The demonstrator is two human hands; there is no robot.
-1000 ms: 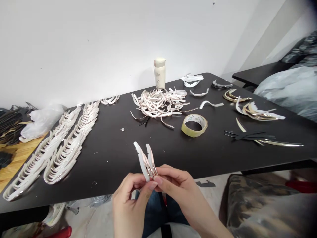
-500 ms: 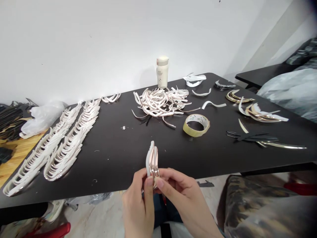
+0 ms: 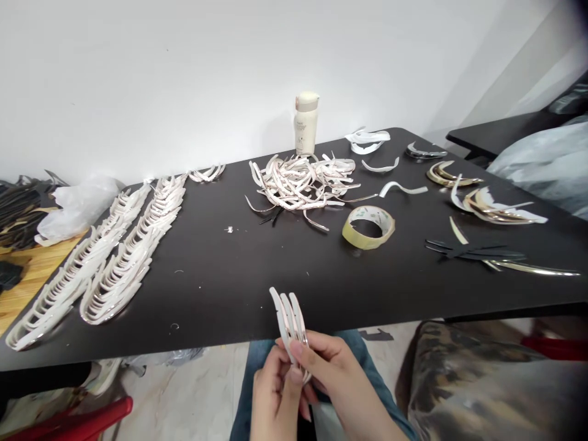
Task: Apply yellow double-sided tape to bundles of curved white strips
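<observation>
A small bundle of curved white strips with shiny rose-gold edges [image 3: 290, 315] is pinched between both hands, just in front of the table's near edge. My left hand [image 3: 278, 386] closes round the lower ends of the strips. My right hand [image 3: 328, 367] grips the same bundle from the right, thumb across its front. The upper ends fan apart slightly; the lower ends are partly hidden by fingers. Beyond them, a tangled pile of similar strips [image 3: 303, 184] lies on the black table [image 3: 220, 282].
Two long overlapping rows of strips [image 3: 133, 263] run down the left side. A roll of yellowish tape [image 3: 367, 228] lies right of centre, and a cream bottle [image 3: 306, 125] stands by the wall. Gold pieces [image 3: 500, 208] and black strips [image 3: 478, 252] lie at right.
Both hands have come down and slightly right, closer to my body, with the bundle. Its strips, pressed together before, are now fanned apart and lean left at the top.
</observation>
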